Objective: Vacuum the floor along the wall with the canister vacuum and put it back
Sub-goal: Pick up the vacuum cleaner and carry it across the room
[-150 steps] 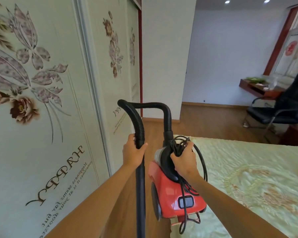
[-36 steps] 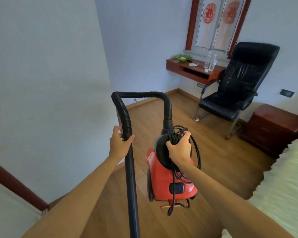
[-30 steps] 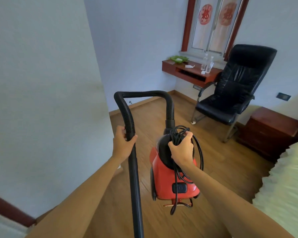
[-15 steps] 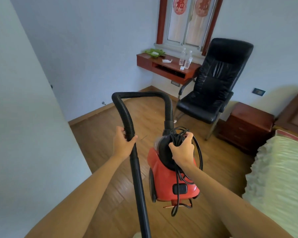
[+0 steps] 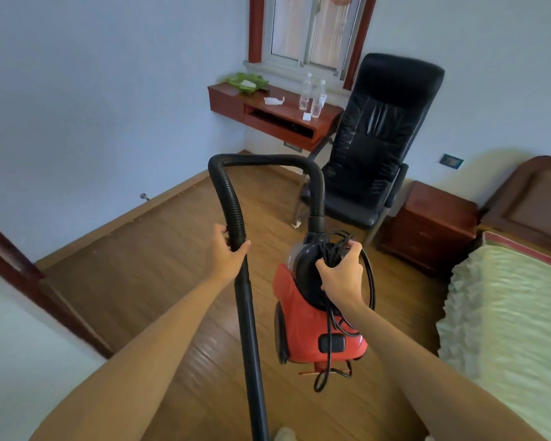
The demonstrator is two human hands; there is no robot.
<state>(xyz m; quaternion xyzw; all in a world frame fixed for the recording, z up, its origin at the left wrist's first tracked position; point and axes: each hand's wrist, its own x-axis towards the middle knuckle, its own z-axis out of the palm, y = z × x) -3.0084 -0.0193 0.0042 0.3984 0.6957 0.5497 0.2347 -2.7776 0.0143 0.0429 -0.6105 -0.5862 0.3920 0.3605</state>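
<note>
I judge this the carrying step, not sweeping: my right hand (image 5: 339, 275) is curled round the top handle of the canister vacuum (image 5: 303, 326) and its bundled cord (image 5: 368, 281), holding it above the floor (image 5: 140, 281), and my left hand (image 5: 228, 253) is wrapped round the hose (image 5: 233, 205) where it joins the wand (image 5: 248, 329). Next it needs setting down and the cord freed. Bare boards along the wall (image 5: 93, 122) on my left give room, while the chair (image 5: 372, 148) and the edge of the bed (image 5: 506, 313) crowd the right.
</note>
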